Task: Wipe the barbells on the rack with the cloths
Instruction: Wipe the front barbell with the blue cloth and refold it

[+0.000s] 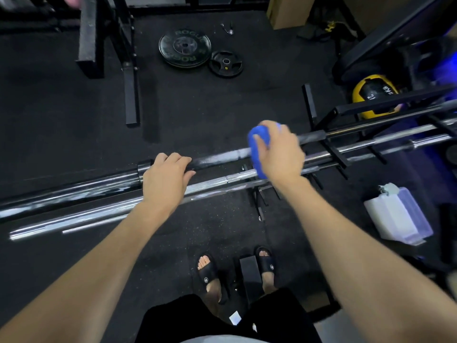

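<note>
Several barbells lie side by side on a low black rack [333,154], running from lower left to upper right. The top barbell [220,157] is dark with chalky white patches on its shaft. My left hand [165,179] grips that bar just right of its collar, fingers curled over the top. My right hand [279,149] holds a blue cloth [256,147] wrapped around the same bar, farther right near the rack. Chrome barbells [235,178] lie below it, partly hidden by my hands.
Black weight plates [185,47] [225,63] lie on the rubber floor beyond the bars. A yellow kettlebell [373,91] sits at the right behind the rack. A white plastic container [398,214] stands at the right. A squat stand base [130,95] is at the upper left. My sandalled feet [207,271] stand below the bars.
</note>
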